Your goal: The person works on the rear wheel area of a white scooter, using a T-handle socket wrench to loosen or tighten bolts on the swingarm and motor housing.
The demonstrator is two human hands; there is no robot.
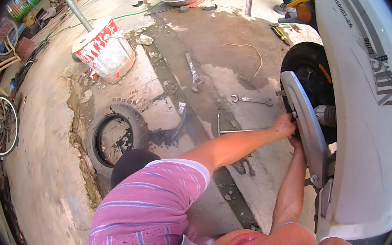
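1. Toward ten o'clock I am seeing a red-and-white bucket (108, 57) standing with a pole in it; at nine, a worn tyre (140, 128) is lying on the ground.
2. Toward twelve, a large wrench (193, 70) is lying on the concrete; near three, a T-shaped bar (242, 130) is lying below a double-ended spanner (252, 100).
3. At three, I am watching the left hand (284, 126) bending its fingers at a silver cover (307, 130); I am failing to tell how far its grip is opening or what it is holding.
4. Just below, the right hand (296, 141) is resting beside the cover's edge, its grip hiding from me likewise.
5. Between two and three, the black wheel (296, 59) is sitting behind the cover, beside the white vehicle body (366, 152).
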